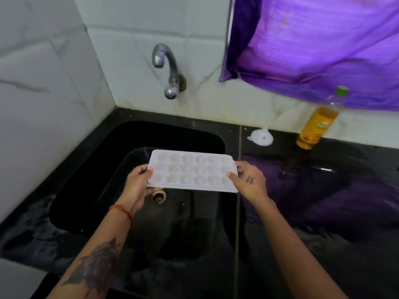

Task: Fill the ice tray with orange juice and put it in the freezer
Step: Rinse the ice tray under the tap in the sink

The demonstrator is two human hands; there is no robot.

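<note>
Head view first, and we start at the fingers (149,170) of our left hand (138,184): the thumb lies curled over the top of the short left edge of the white rectangular plastic ice tray (192,171), with the other fingers hidden beneath it. Our right hand (248,180) pinches the opposite short edge, thumb on top at the tray's 4 o'clock corner, the remaining fingers wrapped round the rim. Between the two hands the tray is held roughly level, above the black rectangular sink (129,147). Its three rows of moulded pockets look pale; whether they hold any liquid we cannot tell.

Under the tray, at its 7 o'clock, part of the round sink drain (159,196) shows. A red thread band (122,209) circles our left wrist. At 12 o'clock from the tray, a curved grey metal tap (168,72) comes out of the white tiled wall (54,83). On the glossy black bench (323,201), at 2 o'clock, a small white plastic funnel (261,137) sits mouth down. Farther along the same direction stands a clear plastic bottle of orange juice with a green cap (319,124), upright by the wall. A purple cloth (319,46) hangs above it.
</note>
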